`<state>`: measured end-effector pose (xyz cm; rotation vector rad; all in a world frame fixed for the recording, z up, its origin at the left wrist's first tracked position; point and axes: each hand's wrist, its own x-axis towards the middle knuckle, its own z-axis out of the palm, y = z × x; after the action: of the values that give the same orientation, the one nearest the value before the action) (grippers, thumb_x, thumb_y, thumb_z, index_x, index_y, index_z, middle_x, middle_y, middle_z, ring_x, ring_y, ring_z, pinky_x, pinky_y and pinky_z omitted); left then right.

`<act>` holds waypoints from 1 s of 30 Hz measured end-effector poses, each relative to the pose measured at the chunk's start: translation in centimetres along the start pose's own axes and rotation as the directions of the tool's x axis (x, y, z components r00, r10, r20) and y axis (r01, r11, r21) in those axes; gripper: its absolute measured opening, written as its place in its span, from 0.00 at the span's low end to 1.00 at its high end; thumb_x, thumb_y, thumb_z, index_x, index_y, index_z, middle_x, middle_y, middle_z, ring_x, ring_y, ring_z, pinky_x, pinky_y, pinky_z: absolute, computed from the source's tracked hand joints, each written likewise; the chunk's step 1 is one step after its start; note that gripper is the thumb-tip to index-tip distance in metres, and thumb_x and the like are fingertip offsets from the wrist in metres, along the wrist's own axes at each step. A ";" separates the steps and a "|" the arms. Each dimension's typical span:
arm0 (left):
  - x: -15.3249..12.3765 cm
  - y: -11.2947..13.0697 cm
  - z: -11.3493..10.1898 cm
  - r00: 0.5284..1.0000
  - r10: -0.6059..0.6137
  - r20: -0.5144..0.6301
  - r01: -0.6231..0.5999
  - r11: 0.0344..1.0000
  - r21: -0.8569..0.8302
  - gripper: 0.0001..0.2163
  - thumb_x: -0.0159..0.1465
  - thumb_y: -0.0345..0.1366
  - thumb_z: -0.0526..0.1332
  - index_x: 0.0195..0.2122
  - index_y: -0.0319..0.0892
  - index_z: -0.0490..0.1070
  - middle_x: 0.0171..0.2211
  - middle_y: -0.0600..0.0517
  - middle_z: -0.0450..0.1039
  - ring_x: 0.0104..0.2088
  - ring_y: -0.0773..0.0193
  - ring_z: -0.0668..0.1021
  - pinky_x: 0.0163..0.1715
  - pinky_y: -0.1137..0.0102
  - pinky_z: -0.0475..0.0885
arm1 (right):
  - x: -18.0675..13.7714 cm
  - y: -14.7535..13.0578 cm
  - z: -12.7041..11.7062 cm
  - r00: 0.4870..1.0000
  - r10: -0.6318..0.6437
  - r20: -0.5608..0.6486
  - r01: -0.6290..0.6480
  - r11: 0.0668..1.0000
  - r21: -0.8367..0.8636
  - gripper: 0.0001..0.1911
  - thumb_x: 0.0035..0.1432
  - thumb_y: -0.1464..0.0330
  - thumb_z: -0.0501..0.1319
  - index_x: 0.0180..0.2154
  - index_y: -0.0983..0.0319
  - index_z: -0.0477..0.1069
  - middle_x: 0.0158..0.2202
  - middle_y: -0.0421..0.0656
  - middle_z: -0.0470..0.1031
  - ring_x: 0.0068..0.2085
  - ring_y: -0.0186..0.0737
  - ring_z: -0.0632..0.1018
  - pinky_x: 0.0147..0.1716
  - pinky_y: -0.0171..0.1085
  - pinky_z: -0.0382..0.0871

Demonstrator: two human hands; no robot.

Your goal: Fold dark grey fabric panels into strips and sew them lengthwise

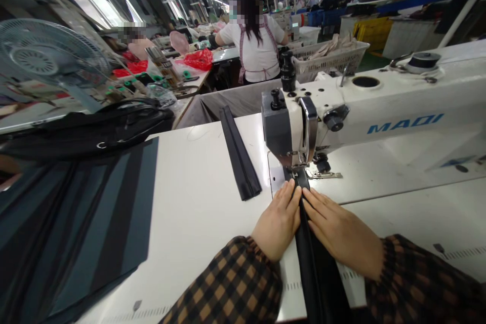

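Note:
A long black fabric strip (318, 263) runs from the table's front edge up under the needle area of a white sewing machine (353, 106). My left hand (279, 217) lies flat on the strip's left side, fingers stretched toward the presser foot (294, 172). On the right side of the strip rests my right hand (339, 228), also flat with fingers extended. The fingertips of both hands nearly meet just in front of the foot. Left of the machine head, a second folded black strip (240, 154) lies on the white table (190, 212).
Dark panels with black stripes (125, 202) cover the table's left side, beside a black bag-like item (125, 124). A fan (41, 55) stands at the far left. Ahead, a person in an apron (258, 50) faces away, near a white basket (326, 55).

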<state>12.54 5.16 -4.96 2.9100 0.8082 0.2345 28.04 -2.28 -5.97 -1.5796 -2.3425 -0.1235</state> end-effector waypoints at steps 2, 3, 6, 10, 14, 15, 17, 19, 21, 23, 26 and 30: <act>0.5 -0.1 0.3 0.999 -0.027 -0.029 0.028 0.999 0.020 0.19 0.63 0.28 0.45 0.56 0.33 0.51 0.58 0.40 0.52 0.60 0.58 0.50 0.57 0.60 0.57 | 0.8 0.6 0.4 1.000 -0.004 -0.004 0.004 1.000 -0.004 0.21 0.61 0.70 0.46 0.54 0.71 0.58 0.57 0.53 0.57 0.58 0.46 0.57 0.56 0.44 0.57; 0.6 -0.1 0.4 0.998 -0.047 -0.047 0.048 0.999 0.024 0.19 0.63 0.29 0.46 0.56 0.32 0.51 0.58 0.40 0.53 0.60 0.58 0.51 0.57 0.61 0.57 | 1.1 0.8 0.5 1.000 0.000 -0.011 0.000 1.000 0.000 0.21 0.61 0.70 0.45 0.54 0.72 0.58 0.56 0.53 0.57 0.58 0.46 0.57 0.56 0.44 0.57; 0.8 0.1 0.4 0.991 -0.104 -0.086 0.105 0.994 0.016 0.18 0.63 0.30 0.46 0.54 0.33 0.54 0.56 0.40 0.56 0.59 0.59 0.55 0.56 0.62 0.60 | 1.7 0.9 0.8 0.999 0.025 -0.037 -0.025 1.000 0.011 0.21 0.60 0.71 0.45 0.54 0.72 0.57 0.56 0.54 0.58 0.58 0.45 0.58 0.55 0.44 0.58; -0.4 2.1 -0.1 0.980 -0.191 -0.061 0.189 0.981 -0.029 0.16 0.62 0.29 0.46 0.52 0.34 0.57 0.55 0.42 0.59 0.57 0.59 0.60 0.55 0.62 0.61 | 0.7 -0.2 0.7 0.997 0.067 -0.045 -0.067 0.998 -0.001 0.21 0.59 0.73 0.46 0.53 0.72 0.59 0.56 0.54 0.58 0.57 0.46 0.58 0.55 0.44 0.58; -2.2 5.8 -1.2 0.949 -0.311 -0.055 0.305 0.947 -0.096 0.20 0.60 0.34 0.50 0.53 0.35 0.56 0.55 0.41 0.59 0.55 0.56 0.63 0.52 0.60 0.65 | -1.1 -1.3 0.5 0.996 0.086 -0.026 -0.086 0.996 0.013 0.23 0.57 0.75 0.46 0.55 0.70 0.57 0.57 0.54 0.56 0.58 0.46 0.58 0.54 0.45 0.61; -2.4 6.6 -1.6 0.941 -0.336 -0.046 0.331 0.939 -0.094 0.21 0.59 0.34 0.52 0.53 0.35 0.56 0.54 0.41 0.60 0.54 0.54 0.64 0.51 0.59 0.65 | -1.3 -1.4 0.4 0.996 0.084 -0.028 -0.084 0.996 0.026 0.23 0.57 0.75 0.46 0.54 0.70 0.57 0.57 0.53 0.56 0.58 0.45 0.58 0.53 0.45 0.61; -2.2 7.9 -2.3 0.919 -0.394 0.007 0.394 0.917 -0.066 0.19 0.55 0.30 0.53 0.50 0.36 0.60 0.49 0.41 0.65 0.49 0.52 0.68 0.47 0.58 0.68 | -1.7 -1.4 0.3 0.996 0.078 -0.037 -0.076 0.996 0.049 0.22 0.57 0.74 0.47 0.54 0.70 0.58 0.57 0.53 0.57 0.58 0.45 0.58 0.53 0.45 0.61; -1.3 8.4 -2.8 0.881 -0.468 0.073 0.472 0.881 -0.035 0.16 0.53 0.25 0.52 0.44 0.38 0.63 0.42 0.43 0.67 0.41 0.53 0.72 0.38 0.59 0.71 | -1.8 -1.3 0.1 0.996 0.072 -0.046 -0.069 0.996 0.057 0.21 0.58 0.74 0.47 0.53 0.69 0.60 0.56 0.52 0.58 0.57 0.44 0.59 0.54 0.44 0.61; -0.4 8.1 -3.1 0.840 -0.531 0.112 0.538 0.842 -0.043 0.13 0.52 0.24 0.51 0.38 0.39 0.64 0.36 0.45 0.67 0.34 0.56 0.73 0.29 0.63 0.71 | -1.9 -1.4 0.0 0.995 0.081 -0.055 -0.078 0.995 0.054 0.21 0.58 0.74 0.46 0.53 0.69 0.60 0.56 0.52 0.59 0.57 0.44 0.59 0.53 0.44 0.61; 0.1 7.3 -3.0 0.810 -0.578 0.105 0.587 0.800 -0.127 0.09 0.53 0.24 0.50 0.34 0.39 0.63 0.32 0.47 0.67 0.30 0.59 0.72 0.27 0.66 0.69 | -2.0 -1.8 0.0 0.994 0.096 -0.061 -0.093 0.995 0.038 0.21 0.58 0.74 0.46 0.53 0.69 0.60 0.56 0.52 0.59 0.57 0.44 0.60 0.53 0.44 0.62; -0.1 5.9 -2.2 0.784 -0.608 0.128 0.597 0.682 -0.422 0.03 0.57 0.27 0.50 0.30 0.40 0.62 0.23 0.54 0.64 0.24 0.66 0.70 0.25 0.71 0.67 | -2.2 -2.7 0.0 0.990 0.127 -0.059 -0.127 0.992 0.005 0.20 0.59 0.73 0.47 0.53 0.70 0.60 0.56 0.53 0.59 0.57 0.46 0.59 0.53 0.45 0.62; -1.7 4.3 -1.8 0.854 -0.502 0.136 0.453 0.591 -0.667 0.08 0.63 0.35 0.48 0.35 0.40 0.66 0.26 0.54 0.67 0.27 0.68 0.71 0.28 0.73 0.68 | -2.4 -3.1 -0.3 0.986 0.165 -0.024 -0.164 0.986 0.034 0.21 0.60 0.70 0.47 0.54 0.72 0.59 0.56 0.54 0.58 0.57 0.48 0.58 0.54 0.46 0.60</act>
<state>12.92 0.78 -2.73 1.9139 1.1778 0.4594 26.13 -5.72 -6.09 -1.7364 -2.1725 -0.0694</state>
